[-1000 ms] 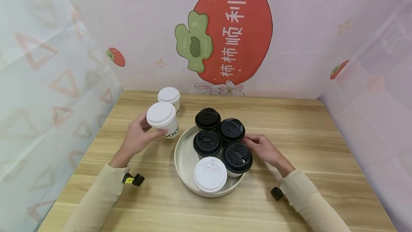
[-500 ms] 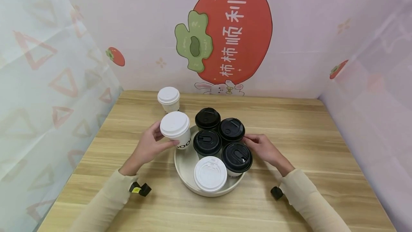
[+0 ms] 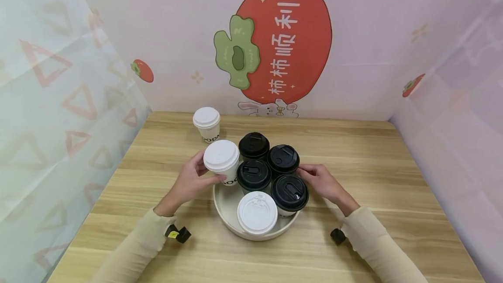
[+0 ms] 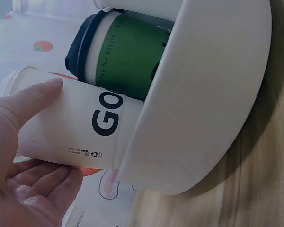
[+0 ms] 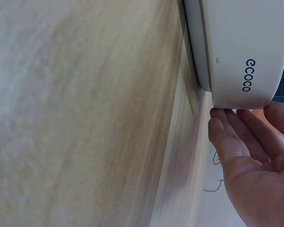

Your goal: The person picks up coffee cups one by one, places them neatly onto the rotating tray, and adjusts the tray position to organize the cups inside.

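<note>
My left hand (image 3: 192, 180) grips a white paper cup (image 3: 221, 155) with a white lid and black lettering, thumb and fingers on opposite sides. The cup is at the left rim of a round cream tray (image 3: 223, 218); in the left wrist view the tray wall (image 4: 203, 94) hides its base. My right hand (image 3: 322, 182) holds the tray's right side. In the right wrist view its fingertips touch the outer wall (image 5: 246, 42), thumb at the rim. Standing on the tray are several black-lidded cups (image 3: 253, 174) and a white-lidded cup (image 3: 257, 213) in front.
Another white-lidded cup (image 3: 207, 123) stands on the wooden table (image 3: 361, 147) behind the tray's left side. One black-lidded cup wears a green sleeve (image 4: 128, 56), close beside the held cup. A printed backdrop (image 3: 353, 86) rises along the back edge.
My left hand has carried the white cup right and nearer, from beside the other white-lidded cup to the tray's left rim by the black-lidded cups. My right hand has stayed in place.
</note>
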Demonstrator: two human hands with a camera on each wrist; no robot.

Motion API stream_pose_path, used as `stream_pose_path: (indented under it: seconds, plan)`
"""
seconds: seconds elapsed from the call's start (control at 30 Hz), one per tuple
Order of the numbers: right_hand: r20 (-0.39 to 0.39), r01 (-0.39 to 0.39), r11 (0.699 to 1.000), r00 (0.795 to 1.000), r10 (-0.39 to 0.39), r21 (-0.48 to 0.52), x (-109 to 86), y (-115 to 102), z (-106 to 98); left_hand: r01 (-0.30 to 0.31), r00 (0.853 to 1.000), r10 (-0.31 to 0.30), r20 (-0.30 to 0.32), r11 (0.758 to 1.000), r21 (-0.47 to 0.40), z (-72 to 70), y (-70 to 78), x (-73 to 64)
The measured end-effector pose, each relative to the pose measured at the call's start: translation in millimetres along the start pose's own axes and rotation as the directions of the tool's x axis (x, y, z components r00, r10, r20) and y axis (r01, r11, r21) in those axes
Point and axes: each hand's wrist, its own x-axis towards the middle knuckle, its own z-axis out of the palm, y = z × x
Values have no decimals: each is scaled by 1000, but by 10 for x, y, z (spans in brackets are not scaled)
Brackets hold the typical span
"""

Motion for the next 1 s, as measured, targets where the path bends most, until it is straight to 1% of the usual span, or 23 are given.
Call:
stream_pose_path:
  seconds: [0.1,0.37,0.57,0.8,1.0]
  plan:
    - [3,2,1000,1000,-2,8,-2,9,4,-2,1000,2,1,1000,-3,31,-38,-1]
    - [0,10,1000,1000,-10,10,-6,21,0,15,1000,-15,20,1000,-16,74,-92,-8]
    - [1,14,1000,1000,-14,15,4,25,2,24,999,-25,28,1000,18,92,-136,-3]
    - [1,5,1000,1000,-5,15,3,25,8,23,998,-26,56,999,42,108,-207,41]
    - [-2,-1,1000,1000,1,14,-1,32,10,21,997,-26,72,997,73,109,-235,63]
